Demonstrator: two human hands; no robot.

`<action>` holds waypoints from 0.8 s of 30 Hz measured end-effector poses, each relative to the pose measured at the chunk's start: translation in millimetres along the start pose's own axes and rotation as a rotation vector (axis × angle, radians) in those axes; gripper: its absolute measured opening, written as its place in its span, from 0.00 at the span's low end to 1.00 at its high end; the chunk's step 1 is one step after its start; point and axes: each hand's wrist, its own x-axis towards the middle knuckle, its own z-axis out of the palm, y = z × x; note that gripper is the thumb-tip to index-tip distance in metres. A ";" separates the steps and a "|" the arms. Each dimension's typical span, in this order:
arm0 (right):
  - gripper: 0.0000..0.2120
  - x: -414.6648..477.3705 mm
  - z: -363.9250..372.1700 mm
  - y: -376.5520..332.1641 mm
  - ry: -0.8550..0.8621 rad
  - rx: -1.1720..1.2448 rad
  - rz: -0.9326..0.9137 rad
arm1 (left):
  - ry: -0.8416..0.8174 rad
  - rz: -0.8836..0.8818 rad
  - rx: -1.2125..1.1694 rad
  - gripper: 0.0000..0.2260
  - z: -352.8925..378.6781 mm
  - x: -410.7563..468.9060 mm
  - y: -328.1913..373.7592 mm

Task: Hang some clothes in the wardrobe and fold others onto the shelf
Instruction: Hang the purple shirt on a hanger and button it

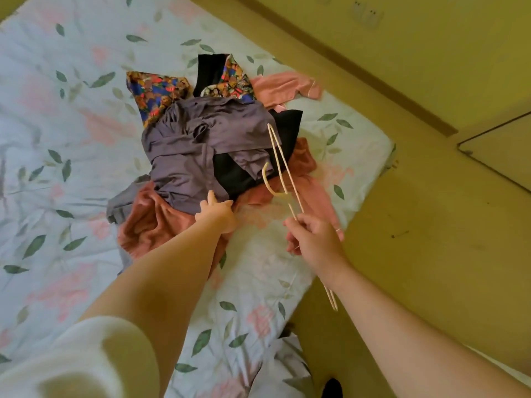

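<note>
A heap of clothes lies on the bed [57,124]. On top is a purple-grey garment [195,147], with black pieces [287,130], a rust-pink garment [149,222], a colourful patterned cloth [155,90] and a pink top [284,87] around it. My left hand [215,211] reaches to the near edge of the purple-grey garment, its fingers touching the fabric. My right hand [313,239] grips a thin cream hanger [280,165], which points away from me over the right side of the heap.
The bed carries a white sheet with pink flowers and green leaves. The yellow floor [431,225] runs along its right side. A wall skirting [359,70] crosses the upper right, and a door or panel edge [494,156] shows at far right.
</note>
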 end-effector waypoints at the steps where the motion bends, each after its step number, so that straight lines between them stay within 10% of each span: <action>1: 0.15 1.2 -0.2 4.9 0.003 -0.037 0.027 | -0.011 -0.041 -0.008 0.26 1.4 4.8 -1.1; 16: 0.10 -25.1 11.5 8.8 0.045 -0.088 -0.018 | 0.542 -0.071 -0.789 0.09 -16.8 -52.1 -42.1; 24: 0.09 -69.1 5.1 -7.2 0.021 -0.070 -0.024 | 0.508 -0.077 -0.941 0.10 -33.9 -127.5 -70.3</action>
